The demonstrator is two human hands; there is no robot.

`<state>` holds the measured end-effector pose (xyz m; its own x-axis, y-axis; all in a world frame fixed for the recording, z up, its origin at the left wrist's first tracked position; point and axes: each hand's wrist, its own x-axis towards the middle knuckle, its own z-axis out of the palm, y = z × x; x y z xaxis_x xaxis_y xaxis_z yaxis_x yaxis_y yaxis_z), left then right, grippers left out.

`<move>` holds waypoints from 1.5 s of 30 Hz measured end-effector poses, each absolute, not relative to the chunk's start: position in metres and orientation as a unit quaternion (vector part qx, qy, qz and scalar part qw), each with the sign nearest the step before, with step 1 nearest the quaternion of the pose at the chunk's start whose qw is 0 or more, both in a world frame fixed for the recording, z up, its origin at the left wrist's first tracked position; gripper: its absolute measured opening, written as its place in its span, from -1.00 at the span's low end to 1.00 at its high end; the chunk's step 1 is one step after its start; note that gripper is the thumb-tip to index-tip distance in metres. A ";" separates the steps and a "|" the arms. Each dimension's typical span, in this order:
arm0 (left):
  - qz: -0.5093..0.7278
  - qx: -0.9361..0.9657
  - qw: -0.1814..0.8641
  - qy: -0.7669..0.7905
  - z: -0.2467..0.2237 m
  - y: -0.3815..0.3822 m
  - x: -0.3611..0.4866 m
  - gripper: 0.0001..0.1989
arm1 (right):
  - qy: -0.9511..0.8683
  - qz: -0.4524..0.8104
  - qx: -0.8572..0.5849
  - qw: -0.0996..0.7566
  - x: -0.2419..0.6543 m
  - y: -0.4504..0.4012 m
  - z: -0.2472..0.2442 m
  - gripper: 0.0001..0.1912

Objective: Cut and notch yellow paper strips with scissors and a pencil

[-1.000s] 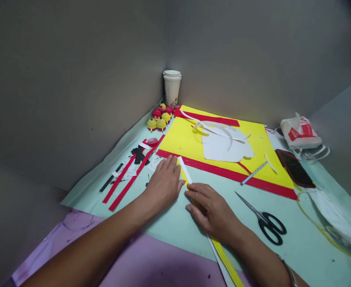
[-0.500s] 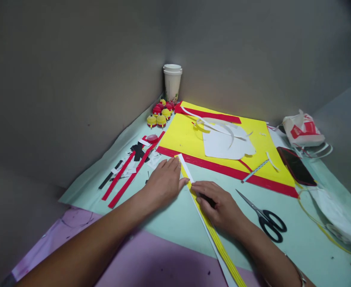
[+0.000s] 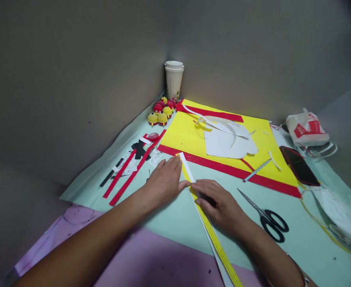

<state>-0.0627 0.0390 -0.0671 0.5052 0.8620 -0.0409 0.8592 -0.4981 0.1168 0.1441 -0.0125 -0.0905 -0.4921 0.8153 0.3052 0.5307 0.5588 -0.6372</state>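
Note:
A long folded paper strip (image 3: 216, 240), yellow with narrow pleats and white along its edges, runs from the middle of the mat down to the bottom of the view. My left hand (image 3: 165, 180) lies over its far end, fingers stretched out on the paper and thumb apart. Farther down, my right hand (image 3: 220, 203) is closed with curled fingers and thumb at the strip's right edge. The two hands nearly meet at the left thumb and right fingertips. To the right of my right hand lie black-handled scissors (image 3: 266, 218), partly spread.
Behind the hands lies a yellow sheet (image 3: 187, 129) with red borders, bearing white paper scraps (image 3: 227, 141). Red strips (image 3: 124, 187) are at left, near several red-and-yellow balls (image 3: 162, 118) and a lidded cup (image 3: 174, 79). A phone (image 3: 299, 166) and tissue pack (image 3: 306, 129) sit right.
The view has shifted slightly. Both hands stay on the folded paper strip in nearly the same positions, the right fingertips a touch closer to the left thumb.

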 end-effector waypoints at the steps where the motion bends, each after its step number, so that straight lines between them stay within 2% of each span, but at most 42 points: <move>1: 0.013 0.866 0.061 0.497 -0.067 0.039 -0.063 -0.36 | -0.831 0.236 -0.405 0.299 0.144 -0.012 -0.091 -0.57; 30: 0.006 0.861 0.080 0.503 -0.066 0.040 -0.063 -0.30 | -0.833 0.242 -0.407 0.287 0.143 -0.012 -0.089 -0.59; 45: 0.011 0.863 0.080 0.498 -0.071 0.041 -0.066 -0.27 | -0.835 0.233 -0.408 0.288 0.142 -0.012 -0.088 -0.66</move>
